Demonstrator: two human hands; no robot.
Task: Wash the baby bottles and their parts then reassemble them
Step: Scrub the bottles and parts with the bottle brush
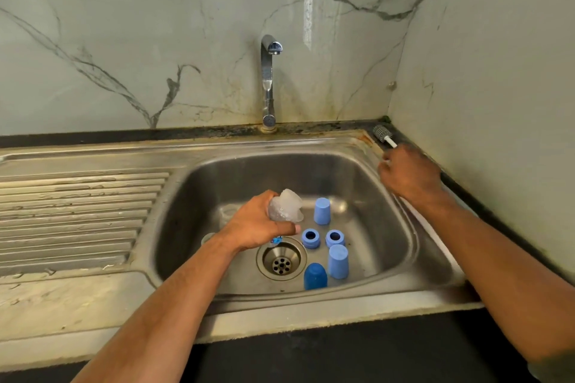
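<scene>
My left hand point(255, 224) grips a clear baby bottle point(286, 205) above the steel sink basin point(389, 227). On the basin floor stand two light blue caps point(321, 210) point(338, 261), a darker blue cap point(315, 276) and two blue screw rings point(310, 238) point(335, 238). My right hand point(407, 174) is at the sink's far right corner, fingers curled round the white handle of a bottle brush point(382, 135) whose grey bristle head lies on the black counter edge.
A chrome tap point(268, 84) rises behind the basin, with no water running. The drain point(281, 260) sits at the basin's front middle. A ridged drainboard point(71, 214) lies to the left. Marble walls close the back and the right side.
</scene>
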